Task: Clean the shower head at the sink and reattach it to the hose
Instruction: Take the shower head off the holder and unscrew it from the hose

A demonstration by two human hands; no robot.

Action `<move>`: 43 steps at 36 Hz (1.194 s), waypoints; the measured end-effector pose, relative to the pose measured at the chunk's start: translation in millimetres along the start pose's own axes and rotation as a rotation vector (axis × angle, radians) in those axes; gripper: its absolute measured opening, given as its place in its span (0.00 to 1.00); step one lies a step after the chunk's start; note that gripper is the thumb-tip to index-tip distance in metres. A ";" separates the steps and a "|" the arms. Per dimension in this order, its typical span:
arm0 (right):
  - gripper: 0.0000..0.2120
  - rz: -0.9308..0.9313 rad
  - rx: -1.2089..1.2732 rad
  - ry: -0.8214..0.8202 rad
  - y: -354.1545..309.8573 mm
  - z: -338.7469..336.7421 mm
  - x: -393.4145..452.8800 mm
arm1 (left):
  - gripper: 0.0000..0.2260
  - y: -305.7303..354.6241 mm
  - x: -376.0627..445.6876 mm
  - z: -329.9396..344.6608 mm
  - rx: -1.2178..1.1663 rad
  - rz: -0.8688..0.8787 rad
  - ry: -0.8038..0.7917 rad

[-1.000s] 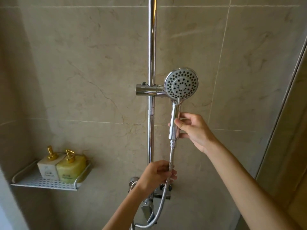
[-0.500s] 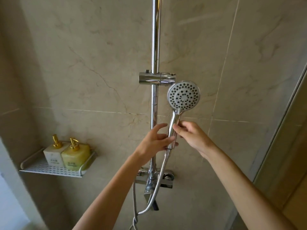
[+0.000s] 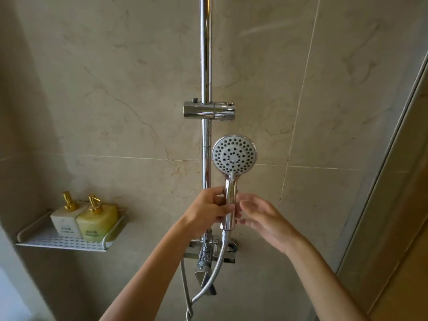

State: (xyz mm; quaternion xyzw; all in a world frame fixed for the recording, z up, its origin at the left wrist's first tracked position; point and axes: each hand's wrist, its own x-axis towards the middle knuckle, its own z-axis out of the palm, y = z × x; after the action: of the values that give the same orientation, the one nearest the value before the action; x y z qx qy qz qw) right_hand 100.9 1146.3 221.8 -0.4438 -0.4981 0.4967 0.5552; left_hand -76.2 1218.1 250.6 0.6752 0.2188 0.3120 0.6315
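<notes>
A chrome shower head (image 3: 234,155) with a round grey spray face stands upright below its holder (image 3: 209,109) on the vertical rail (image 3: 205,54). My left hand (image 3: 208,210) grips its chrome handle from the left. My right hand (image 3: 264,218) is just right of the handle with fingers loosely extended, fingertips near the handle's lower end; contact is unclear. The metal hose (image 3: 216,262) hangs from the handle's bottom and loops down past the mixer valve (image 3: 208,253).
A white perforated shelf (image 3: 58,242) on the left wall carries two pump bottles, one white (image 3: 66,220) and one yellow (image 3: 97,218). Beige marble tiles cover the wall. A glass door frame (image 3: 382,170) runs along the right.
The shower head has come out of the holder and moved down. My left hand rose from the hose to grip the handle; my right hand has loosened its hold.
</notes>
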 end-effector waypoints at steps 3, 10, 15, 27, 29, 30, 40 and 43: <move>0.20 0.091 0.061 -0.165 22.4 -1.0 -10.8 | 0.08 -0.6 0.1 -1.7 -0.034 -0.024 0.043; 0.19 0.181 0.180 -0.357 45.8 13.4 -16.5 | 0.08 -1.3 2.3 1.3 -0.064 -0.038 0.087; 0.18 0.175 0.274 -0.359 51.1 22.4 -14.0 | 0.07 -1.7 1.9 4.2 -0.018 -0.056 0.102; 0.08 0.083 0.064 0.038 67.6 42.5 -17.6 | 0.08 1.2 -4.8 8.7 0.070 -0.054 0.237; 0.09 0.052 -0.028 0.159 69.2 48.4 -19.5 | 0.08 -0.8 -5.7 10.3 0.076 -0.046 0.265; 0.10 0.033 -0.099 0.229 69.3 52.1 -20.2 | 0.07 -2.2 -5.9 11.4 0.082 -0.042 0.279; 0.09 -0.170 -0.586 0.496 78.5 71.2 -33.4 | 0.06 -8.3 -5.3 17.6 0.062 -0.027 0.333; 0.13 0.008 -0.326 0.202 67.2 61.6 -33.6 | 0.04 -5.8 -7.9 14.2 0.083 -0.022 0.280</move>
State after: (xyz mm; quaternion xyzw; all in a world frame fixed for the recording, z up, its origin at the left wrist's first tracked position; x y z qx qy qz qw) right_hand 31.9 1120.4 158.5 -0.5772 -0.5121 0.3646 0.5212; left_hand -71.3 1203.1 243.6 0.6483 0.3249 0.3867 0.5697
